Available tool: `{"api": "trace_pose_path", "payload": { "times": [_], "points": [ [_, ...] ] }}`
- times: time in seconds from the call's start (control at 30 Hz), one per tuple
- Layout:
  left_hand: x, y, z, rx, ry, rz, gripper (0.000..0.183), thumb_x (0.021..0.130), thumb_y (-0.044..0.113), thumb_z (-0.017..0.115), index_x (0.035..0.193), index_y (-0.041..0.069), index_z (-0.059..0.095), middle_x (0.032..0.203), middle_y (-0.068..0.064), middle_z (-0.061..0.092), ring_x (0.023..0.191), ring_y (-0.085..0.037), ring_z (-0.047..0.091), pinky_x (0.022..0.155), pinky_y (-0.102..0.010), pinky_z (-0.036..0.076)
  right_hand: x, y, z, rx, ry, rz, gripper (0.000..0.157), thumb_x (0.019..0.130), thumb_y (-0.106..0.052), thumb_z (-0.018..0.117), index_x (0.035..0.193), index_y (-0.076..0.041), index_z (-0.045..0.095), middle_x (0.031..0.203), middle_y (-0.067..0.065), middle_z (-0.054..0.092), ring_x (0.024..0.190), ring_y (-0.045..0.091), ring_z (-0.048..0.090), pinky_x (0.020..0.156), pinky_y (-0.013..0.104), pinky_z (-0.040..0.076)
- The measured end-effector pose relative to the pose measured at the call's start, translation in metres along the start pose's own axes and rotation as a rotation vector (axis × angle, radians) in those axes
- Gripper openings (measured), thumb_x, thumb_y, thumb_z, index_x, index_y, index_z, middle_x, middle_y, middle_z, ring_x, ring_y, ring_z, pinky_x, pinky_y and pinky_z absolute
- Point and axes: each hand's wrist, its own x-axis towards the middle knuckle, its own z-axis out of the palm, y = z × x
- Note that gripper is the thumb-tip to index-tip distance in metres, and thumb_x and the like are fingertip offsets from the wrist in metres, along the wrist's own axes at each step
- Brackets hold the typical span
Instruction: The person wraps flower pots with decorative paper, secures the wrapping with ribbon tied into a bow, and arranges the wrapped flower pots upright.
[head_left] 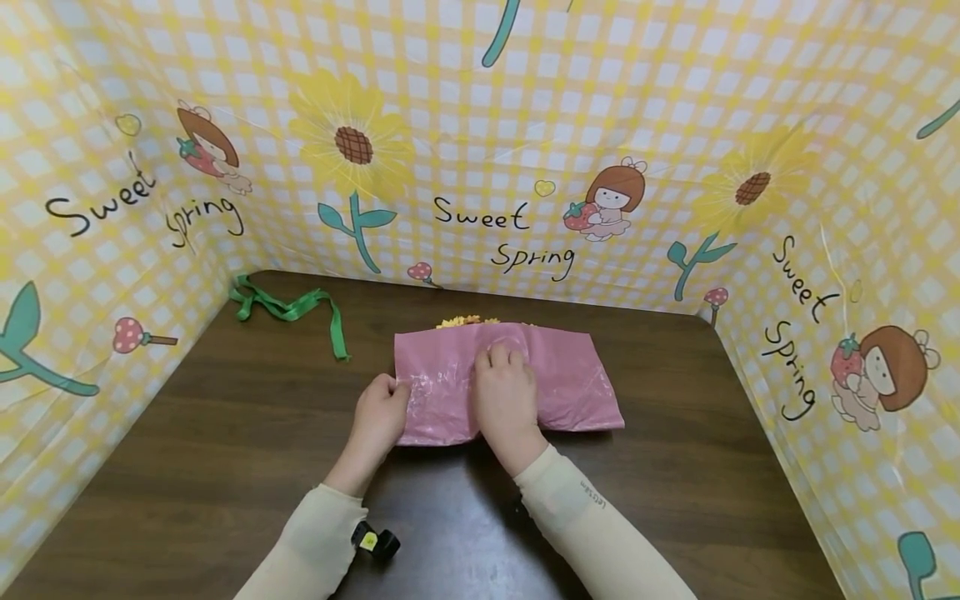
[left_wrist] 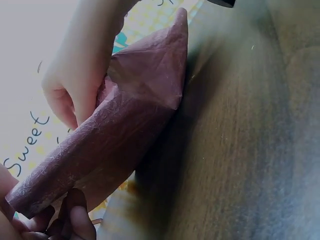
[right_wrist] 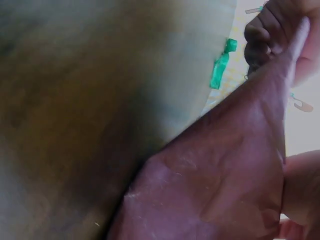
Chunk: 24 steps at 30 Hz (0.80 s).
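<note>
A pink, shiny wrapping sheet (head_left: 566,375), creased and folded, lies across the middle of the dark table. My left hand (head_left: 381,412) pinches its left edge, thumb on top; in the left wrist view the fingers (left_wrist: 80,220) curl under the sheet. Over the sheet's middle, my right hand (head_left: 508,396) has its fingers bent and grips a gathered part of it. Small yellow ruffled pieces (head_left: 468,320) peek out past the far edge; the sheet hides the rest of them.
A loose green ribbon (head_left: 288,308) lies at the table's back left. Yellow checked cloth (head_left: 480,167) with printed flowers and lettering walls the back and both sides. A black strap (head_left: 375,540) is at my left wrist.
</note>
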Motion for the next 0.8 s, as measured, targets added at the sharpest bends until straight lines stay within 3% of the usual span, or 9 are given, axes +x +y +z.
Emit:
{"api": "trace_pose_path", "payload": {
  "times": [0.23,0.37,0.47,0.57,0.6,0.7,0.8],
  "points": [
    [0.001,-0.005,-0.001,0.0,-0.02,-0.014,0.025,0.102,0.019,0.051,0.082,0.005,0.055,0.076,-0.008,0.052,0.075,-0.026,0.053,0.067,-0.035,0.041,0.007,0.016,-0.003,0.125,-0.055,-0.078,0.013,0.094,-0.02,0.069,0.095,-0.009,0.076,0.093,0.011,0.063,0.09,0.031,0.063,0.073,0.042,0.057],
    [0.005,-0.005,-0.002,-0.063,-0.073,-0.086,0.029,0.102,0.023,0.05,0.085,0.0,0.057,0.082,-0.014,0.055,0.081,-0.029,0.053,0.07,-0.038,0.043,0.011,0.022,-0.002,0.2,-0.079,-0.083,0.015,0.095,-0.021,0.069,0.098,-0.008,0.075,0.094,0.012,0.064,0.092,0.032,0.064,0.077,0.045,0.057],
    [0.009,-0.004,-0.002,-0.168,-0.187,-0.171,0.043,0.105,0.032,0.044,0.112,-0.007,0.062,0.114,-0.025,0.061,0.109,-0.038,0.057,0.093,-0.05,0.048,0.011,0.024,0.0,0.218,-0.087,-0.084,0.016,0.096,-0.023,0.069,0.1,-0.008,0.074,0.095,0.012,0.064,0.094,0.033,0.064,0.078,0.045,0.057],
    [0.014,-0.005,-0.001,-0.238,-0.28,-0.213,0.058,0.109,0.038,0.038,0.14,-0.009,0.05,0.142,-0.028,0.051,0.134,-0.041,0.047,0.113,-0.058,0.037,0.01,0.024,0.002,0.214,-0.077,-0.086,0.017,0.096,-0.023,0.068,0.1,-0.008,0.074,0.095,0.013,0.064,0.095,0.034,0.063,0.078,0.046,0.057],
    [0.015,-0.005,-0.001,-0.237,-0.29,-0.207,0.058,0.11,0.038,0.037,0.144,-0.009,0.047,0.144,-0.029,0.051,0.136,-0.042,0.046,0.114,-0.058,0.036,0.009,0.024,0.003,0.208,-0.073,-0.088,0.017,0.096,-0.023,0.067,0.1,-0.008,0.074,0.095,0.012,0.064,0.095,0.034,0.063,0.078,0.046,0.057],
    [0.016,-0.006,0.0,-0.201,-0.252,-0.153,0.051,0.11,0.034,0.039,0.141,-0.005,0.052,0.134,-0.026,0.058,0.126,-0.038,0.053,0.108,-0.055,0.041,0.007,0.023,0.005,0.185,-0.073,-0.09,0.018,0.097,-0.024,0.066,0.101,-0.009,0.075,0.095,0.011,0.064,0.095,0.033,0.062,0.077,0.045,0.057],
    [0.016,-0.004,0.001,-0.154,-0.179,-0.085,0.041,0.11,0.031,0.043,0.126,-0.001,0.063,0.116,-0.022,0.065,0.109,-0.034,0.058,0.096,-0.049,0.046,0.005,0.02,0.006,0.154,-0.088,-0.085,0.02,0.097,-0.029,0.067,0.101,-0.011,0.075,0.096,0.01,0.063,0.095,0.032,0.06,0.078,0.044,0.056]
  ]
}}
